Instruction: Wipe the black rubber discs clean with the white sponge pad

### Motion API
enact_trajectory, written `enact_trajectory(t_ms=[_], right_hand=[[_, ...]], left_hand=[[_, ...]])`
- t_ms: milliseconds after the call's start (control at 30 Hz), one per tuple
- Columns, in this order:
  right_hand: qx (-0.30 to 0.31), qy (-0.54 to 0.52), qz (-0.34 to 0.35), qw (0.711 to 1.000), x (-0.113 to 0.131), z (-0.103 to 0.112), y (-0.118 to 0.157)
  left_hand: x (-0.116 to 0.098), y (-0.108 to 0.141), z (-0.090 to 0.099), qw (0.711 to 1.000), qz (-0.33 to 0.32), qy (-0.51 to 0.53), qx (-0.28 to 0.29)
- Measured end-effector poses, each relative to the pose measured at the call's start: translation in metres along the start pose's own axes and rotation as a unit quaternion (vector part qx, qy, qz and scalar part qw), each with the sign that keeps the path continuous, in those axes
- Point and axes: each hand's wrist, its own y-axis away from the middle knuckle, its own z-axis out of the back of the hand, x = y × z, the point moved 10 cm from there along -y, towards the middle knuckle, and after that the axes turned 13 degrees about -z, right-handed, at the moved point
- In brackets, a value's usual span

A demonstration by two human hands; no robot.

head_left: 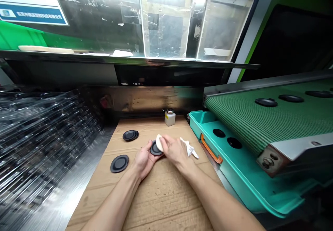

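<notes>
My left hand [144,159] is closed on the edge of a round black disc [154,149], held above the cardboard. A round white pad [159,142] is pinched in my right hand [173,150] and pressed against the disc's face, covering part of it. To the left lie a single black disc [119,163] and a small overlapping group of black discs [130,135]. Just right of my right hand is a crumpled white cloth or tissue [189,148]. A small whitish bottle with a metal top [170,117] stands at the back of the cardboard.
At right, a green conveyor belt [241,120] carries several black discs [290,98]. Below its end sits a teal bin [249,175] with an orange handle [211,149] and two discs [219,133] inside. Stacked clear plastic trays [39,137] fill the left side. Cardboard [161,199] covers the work surface.
</notes>
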Motion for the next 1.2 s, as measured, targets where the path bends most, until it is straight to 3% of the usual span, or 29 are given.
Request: enact_trajectory(t_ms=[67,167,367,600,700,767,833,967,1033,1067,1133,1200], right_hand=[[-0.017,0.026,-0.019,0.999,0.001,0.000,0.003],[0.011,0.042,0.014,0.999,0.008,-0.009,0.006],[-0.050,0.007,-0.086,0.995,-0.030,0.014,-0.011],[0.002,0.012,-0.074,0.997,-0.037,0.000,-0.010],[0.025,0.029,-0.058,0.998,-0.035,-0.010,-0.009],[0.036,0.041,-0.053,0.997,-0.035,-0.014,-0.009],[0.040,0.055,-0.050,0.996,-0.035,-0.015,-0.008],[0.061,0.082,-0.055,0.993,-0.034,-0.015,-0.008],[0.081,0.091,-0.058,0.991,-0.034,-0.016,-0.007],[0.088,0.095,-0.057,0.990,-0.033,-0.016,-0.007],[0.094,0.102,-0.055,0.989,-0.032,-0.016,-0.007],[0.090,0.104,-0.053,0.989,-0.032,-0.015,-0.007]], left_hand=[[0.000,0.000,0.001,1.000,0.011,0.013,-0.003],[0.000,-0.001,0.002,0.999,0.022,0.031,-0.006],[-0.009,-0.005,0.008,0.999,0.017,0.037,-0.006],[-0.029,0.002,0.002,0.995,0.010,0.102,0.001],[-0.035,0.009,-0.009,0.997,-0.007,0.065,0.032],[-0.042,0.012,-0.015,0.997,-0.064,-0.021,0.048],[-0.055,0.018,-0.022,0.972,-0.166,-0.157,0.059],[-0.073,0.041,-0.052,0.833,-0.360,-0.408,0.101],[-0.075,0.053,-0.063,0.772,-0.407,-0.474,0.115],[-0.076,0.057,-0.067,0.756,-0.418,-0.490,0.117],[-0.079,0.061,-0.069,0.755,-0.420,-0.491,0.108],[-0.082,0.061,-0.066,0.790,-0.401,-0.455,0.090]])
